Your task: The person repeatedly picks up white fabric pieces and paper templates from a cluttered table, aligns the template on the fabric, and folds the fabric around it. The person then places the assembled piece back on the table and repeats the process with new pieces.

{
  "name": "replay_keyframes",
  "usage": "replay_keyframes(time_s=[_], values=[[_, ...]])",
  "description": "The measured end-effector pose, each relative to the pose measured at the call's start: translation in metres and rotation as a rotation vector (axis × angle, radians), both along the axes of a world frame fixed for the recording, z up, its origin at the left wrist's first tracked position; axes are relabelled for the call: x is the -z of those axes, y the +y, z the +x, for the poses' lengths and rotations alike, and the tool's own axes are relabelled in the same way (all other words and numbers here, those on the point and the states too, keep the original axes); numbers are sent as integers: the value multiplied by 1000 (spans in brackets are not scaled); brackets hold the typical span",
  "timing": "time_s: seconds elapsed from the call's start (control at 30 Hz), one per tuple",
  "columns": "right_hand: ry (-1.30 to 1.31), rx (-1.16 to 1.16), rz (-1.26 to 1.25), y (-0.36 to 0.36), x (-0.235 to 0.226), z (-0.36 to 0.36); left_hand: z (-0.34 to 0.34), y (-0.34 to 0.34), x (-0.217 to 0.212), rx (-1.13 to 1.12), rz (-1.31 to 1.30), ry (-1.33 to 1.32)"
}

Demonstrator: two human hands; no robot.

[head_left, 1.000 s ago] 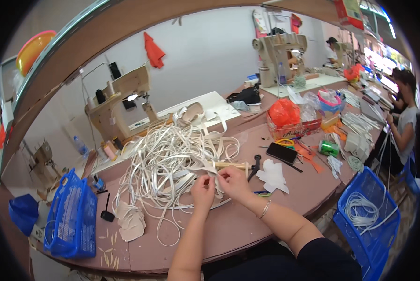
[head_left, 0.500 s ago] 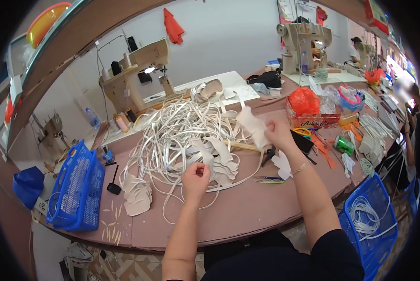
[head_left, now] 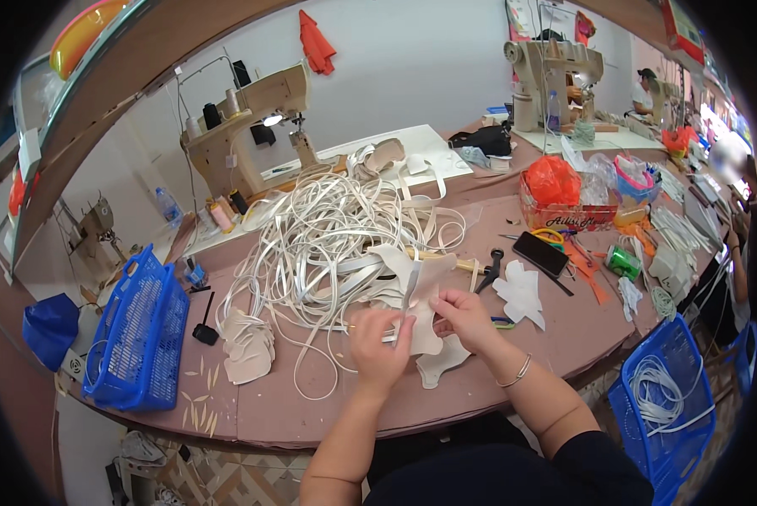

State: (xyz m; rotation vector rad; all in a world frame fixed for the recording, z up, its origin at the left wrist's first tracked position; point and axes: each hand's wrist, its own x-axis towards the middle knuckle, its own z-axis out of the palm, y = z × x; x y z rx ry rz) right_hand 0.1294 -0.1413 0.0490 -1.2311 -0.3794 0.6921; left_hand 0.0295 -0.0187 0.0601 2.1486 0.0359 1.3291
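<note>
Just in front of the tangled strips, my two hands meet at cream leather-like cut pieces (head_left: 429, 282). My left hand (head_left: 380, 347) is closed, its thumb and fingers pinching the lower left edge. Close beside it, my right hand (head_left: 465, 319) pinches the right side between thumb and fingertips. The pieces overlap, so I cannot tell how many are held or where they join. Another cream piece (head_left: 440, 363) lies flat on the table below my hands. Behind them spreads a large heap of narrow white strips (head_left: 311, 244).
A hammer (head_left: 492, 268), phone (head_left: 540, 253) and lobed white piece (head_left: 522, 295) lie to the right. Stacked cream pieces (head_left: 247, 346) and a blue basket (head_left: 138, 341) stand left. Another blue basket (head_left: 661, 405) is at lower right. A sewing machine (head_left: 256, 126) stands behind.
My right hand has come left and toward me, bringing its cream piece to my left hand. My left hand has shifted right. The phone and hammer head are more exposed.
</note>
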Motion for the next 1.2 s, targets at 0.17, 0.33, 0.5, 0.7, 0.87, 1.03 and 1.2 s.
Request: replay_keyframes(time_s=[0.17, 0.33, 0.5, 0.7, 0.87, 1.03, 1.2], values=[[-109, -52, 24, 2, 2, -6, 7, 15, 17, 475, -896, 358], [-1511, 610, -5, -2, -10, -29, 4, 13, 30, 301, -825, 298], [-1616, 416, -143, 0, -5, -33, 3, 3, 32, 457, -877, 152], [-1627, 355, -262, 0, -1, -35, -6, -5, 32, 456, -891, 180], [-1721, 215, -328, -1, -1, -27, -9, -4, 36, 459, -933, 210], [-1662, 260, -233, 1, 3, -21, -10, -4, 33, 524, -1087, 205], [-1426, 250, -140, 5, 12, -17, -10, 1, 32, 552, -1141, 195]])
